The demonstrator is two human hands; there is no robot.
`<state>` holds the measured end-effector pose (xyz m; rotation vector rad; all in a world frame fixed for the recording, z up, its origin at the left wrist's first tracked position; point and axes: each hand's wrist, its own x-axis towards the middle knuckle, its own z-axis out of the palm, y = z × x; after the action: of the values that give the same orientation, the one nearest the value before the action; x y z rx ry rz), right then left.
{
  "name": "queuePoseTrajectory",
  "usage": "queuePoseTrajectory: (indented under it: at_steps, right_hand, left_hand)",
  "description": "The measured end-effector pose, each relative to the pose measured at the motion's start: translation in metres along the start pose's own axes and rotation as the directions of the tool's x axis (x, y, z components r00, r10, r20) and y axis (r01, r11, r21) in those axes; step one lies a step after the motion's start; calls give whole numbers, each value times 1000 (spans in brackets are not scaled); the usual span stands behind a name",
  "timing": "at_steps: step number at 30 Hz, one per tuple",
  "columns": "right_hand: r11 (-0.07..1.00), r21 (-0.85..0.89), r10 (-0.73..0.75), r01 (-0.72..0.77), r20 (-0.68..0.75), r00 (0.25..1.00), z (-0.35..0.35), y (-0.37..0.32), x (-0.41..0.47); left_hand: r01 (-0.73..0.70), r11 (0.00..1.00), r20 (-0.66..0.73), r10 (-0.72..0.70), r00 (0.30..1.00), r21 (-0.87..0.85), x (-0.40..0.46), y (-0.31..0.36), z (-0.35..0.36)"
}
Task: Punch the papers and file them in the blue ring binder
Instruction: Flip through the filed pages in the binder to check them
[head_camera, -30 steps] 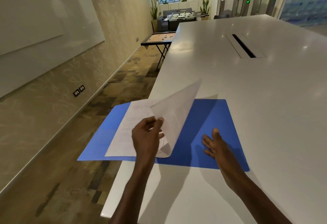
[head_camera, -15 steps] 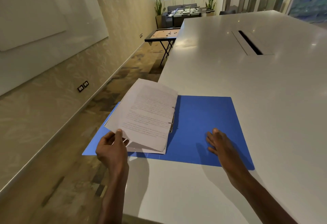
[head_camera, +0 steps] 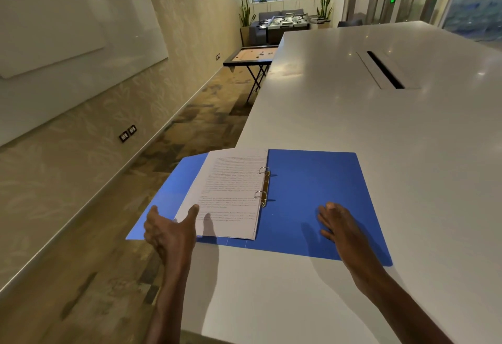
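The blue ring binder (head_camera: 312, 180) lies open on the white table (head_camera: 353, 115), with its left cover hanging past the table's left edge. A stack of printed papers (head_camera: 231, 188) sits on the two metal rings (head_camera: 263, 183) and lies on the left cover. My left hand (head_camera: 168, 232) is at the stack's near left corner. Its thumb touches the top page and its fingers are spread beside the stack. My right hand (head_camera: 339, 224) rests flat on the bare right cover.
A long cable slot (head_camera: 384, 70) runs along the table's middle, farther back. The table's left edge drops to carpeted floor beside the binder. A small game board on folding legs (head_camera: 252, 55) stands past the table's far left corner.
My left hand swung a raised page leftward and laid it down on the stack on the left cover. Its grip on the papers has loosened. My right hand stayed on the right cover.
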<state>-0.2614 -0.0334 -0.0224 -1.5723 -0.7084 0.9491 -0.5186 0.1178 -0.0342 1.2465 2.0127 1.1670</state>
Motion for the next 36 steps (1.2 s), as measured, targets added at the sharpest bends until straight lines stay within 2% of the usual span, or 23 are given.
queuePoseTrajectory:
  at_steps: [4,7,13,18,27,32,36]
  right_hand:
    - [1000,-7,-8,8,-2,1000,1,-3,-2]
    - [1000,3,-16,16,-8,1000,0,-3,-3]
    - [1000,-19,3,-4,-4,1000,0,-1,-1]
    - [996,-94,-2,-2,-48,999,2,5,3]
    - [989,-145,-12,5,-50,999,3,7,4]
    - [989,-151,-8,2,-40,999,3,8,4]
    - [987,-159,-10,3,-43,999,3,8,4]
  left_hand:
    - [-14,973,196,-32,980,229,1,17,8]
    - [-62,915,281,-57,958,398,0,21,13]
    - [-102,845,380,-125,917,525,1,23,16]
    - [-101,831,403,-156,902,547,4,27,13]
    - [-109,818,356,-122,926,565,7,27,14]
    - [-72,858,302,-99,948,508,27,15,7]
    - [-85,907,249,-22,968,413,34,10,-2]
